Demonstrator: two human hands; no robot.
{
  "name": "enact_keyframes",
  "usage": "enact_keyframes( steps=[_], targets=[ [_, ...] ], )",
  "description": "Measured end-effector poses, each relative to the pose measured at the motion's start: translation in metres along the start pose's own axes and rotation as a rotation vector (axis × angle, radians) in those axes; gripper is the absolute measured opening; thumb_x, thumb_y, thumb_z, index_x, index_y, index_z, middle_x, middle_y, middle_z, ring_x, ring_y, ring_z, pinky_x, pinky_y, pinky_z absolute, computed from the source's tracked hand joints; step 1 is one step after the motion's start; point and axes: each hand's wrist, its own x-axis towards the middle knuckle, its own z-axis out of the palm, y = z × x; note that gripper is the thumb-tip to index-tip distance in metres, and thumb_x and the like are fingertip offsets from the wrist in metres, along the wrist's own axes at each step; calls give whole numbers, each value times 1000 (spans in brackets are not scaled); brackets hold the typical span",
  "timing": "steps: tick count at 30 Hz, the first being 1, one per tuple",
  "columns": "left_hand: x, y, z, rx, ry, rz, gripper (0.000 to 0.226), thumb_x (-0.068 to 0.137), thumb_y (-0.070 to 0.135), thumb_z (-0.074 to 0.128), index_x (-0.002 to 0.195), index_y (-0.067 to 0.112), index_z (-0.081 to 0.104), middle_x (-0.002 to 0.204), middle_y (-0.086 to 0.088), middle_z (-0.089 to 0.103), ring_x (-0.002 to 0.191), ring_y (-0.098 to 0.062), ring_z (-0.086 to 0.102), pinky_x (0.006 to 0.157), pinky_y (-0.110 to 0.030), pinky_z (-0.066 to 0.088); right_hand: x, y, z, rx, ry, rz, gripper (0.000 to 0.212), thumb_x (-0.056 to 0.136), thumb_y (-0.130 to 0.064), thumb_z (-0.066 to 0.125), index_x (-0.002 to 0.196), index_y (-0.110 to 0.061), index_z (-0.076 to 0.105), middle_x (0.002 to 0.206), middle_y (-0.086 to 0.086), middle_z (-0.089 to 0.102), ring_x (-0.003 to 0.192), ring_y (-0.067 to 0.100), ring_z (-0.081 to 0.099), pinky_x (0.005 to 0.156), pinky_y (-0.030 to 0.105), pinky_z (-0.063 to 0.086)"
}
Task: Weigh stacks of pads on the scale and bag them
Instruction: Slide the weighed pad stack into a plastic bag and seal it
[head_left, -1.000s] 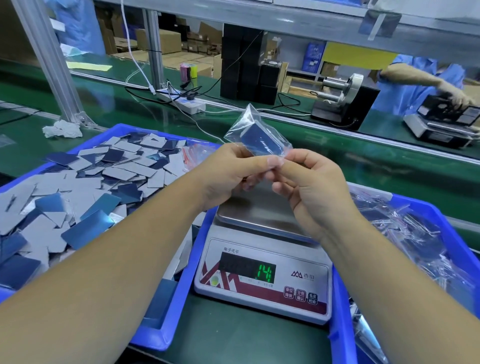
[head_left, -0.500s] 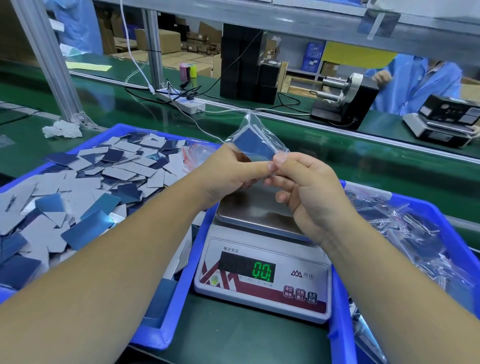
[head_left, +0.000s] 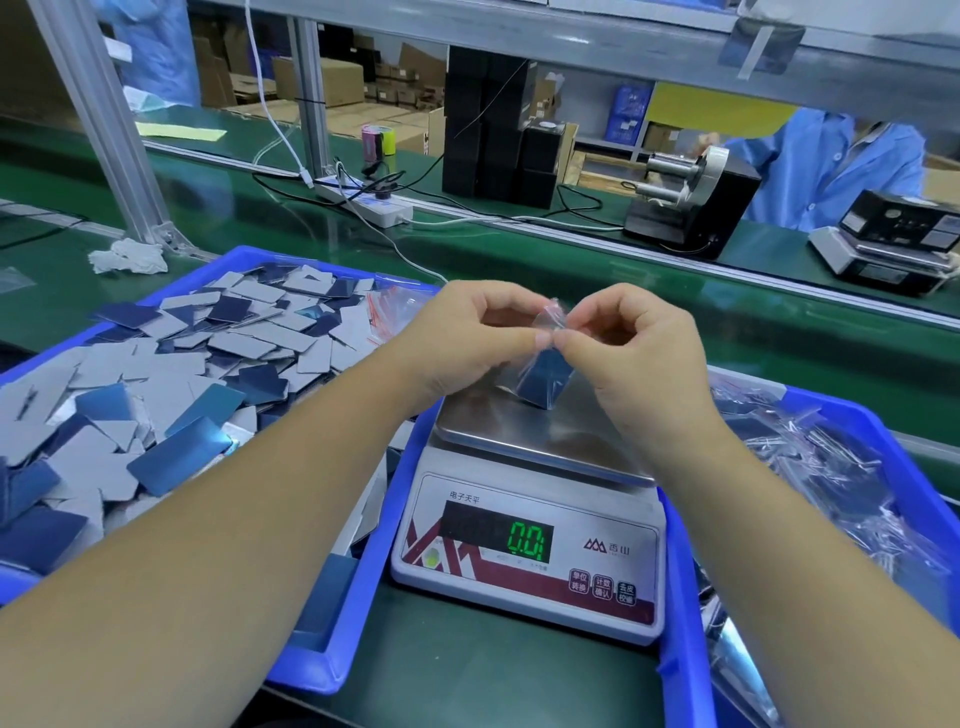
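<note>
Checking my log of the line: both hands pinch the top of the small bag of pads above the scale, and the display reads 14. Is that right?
Not quite. In the head view the scale display reads 0.0, not 14. The rest holds: the left hand and right hand both pinch the top of the bag of pads above the pan.

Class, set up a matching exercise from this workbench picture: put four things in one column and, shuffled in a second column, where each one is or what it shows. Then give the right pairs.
Things
1. small clear plastic bag of blue pads
2. white digital scale with a steel pan
3. loose grey and blue pads
4. sealed clear bags of pads

Places or states
A. piled in the blue tray on the left
B. pinched at its top by the left hand and right hand
C. piled in the blue tray on the right
D. display reads 0.0

Pairs: 1-B, 2-D, 3-A, 4-C
</note>
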Motion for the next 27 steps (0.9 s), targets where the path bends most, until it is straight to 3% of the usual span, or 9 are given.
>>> enact_keyframes(
  steps=[4, 6, 8, 11, 16, 27],
  targets=[
    [2, -1, 4, 69, 70, 25, 19, 88, -2, 69, 86, 17, 72, 79, 7, 72, 75, -9, 64, 74, -27, 52, 3, 6, -2, -63, -21, 69, 16, 74, -26, 79, 74, -31, 64, 82, -1, 61, 54, 4, 46, 53, 14, 36],
    [2, -1, 2, 59, 99, 39, 19, 88, -2, 68, 84, 16, 71, 73, 9, 70, 68, -8, 61, 70, -24, 51, 3, 6, -2, -25, -19, 101, 12, 75, -26, 74, 74, -33, 65, 81, -7, 62, 53, 1, 46, 55, 16, 37],
    [2, 0, 2, 38, 115, 33, 19, 89, -2, 67, 84, 16, 71, 73, 6, 69, 69, -10, 60, 70, -25, 51, 3, 5, -3, 27, -27, 119, 14, 78, -21, 71, 71, -32, 66, 69, -15, 62, 57, 3, 49, 58, 24, 41],
    [1, 2, 2, -17, 104, -13, 17, 92, 2, 66, 83, 16, 71, 80, -5, 69, 73, -18, 59, 70, -32, 52, 3, 6, -3, 7, 7, 72, 20, 81, -12, 71, 69, -28, 66, 60, -16, 60, 57, 4, 50, 56, 21, 43],
    [1, 3, 3, -57, 141, -30, 11, 95, 7, 65, 86, 11, 69, 82, -3, 74, 78, -13, 70, 69, -28, 58, 5, 7, -6, 45, 49, 17, 23, 80, -10, 71, 74, -31, 65, 65, -16, 63, 62, 5, 55, 60, 21, 45],
    [1, 5, 1, -29, 135, -53, 10, 94, 5, 66, 85, 8, 68, 76, -7, 72, 72, -15, 70, 69, -27, 57, 3, 6, -11, 155, 52, 90, 26, 83, -9, 74, 95, -26, 57, 71, -7, 72, 63, 11, 55, 65, 31, 46]
  ],
)
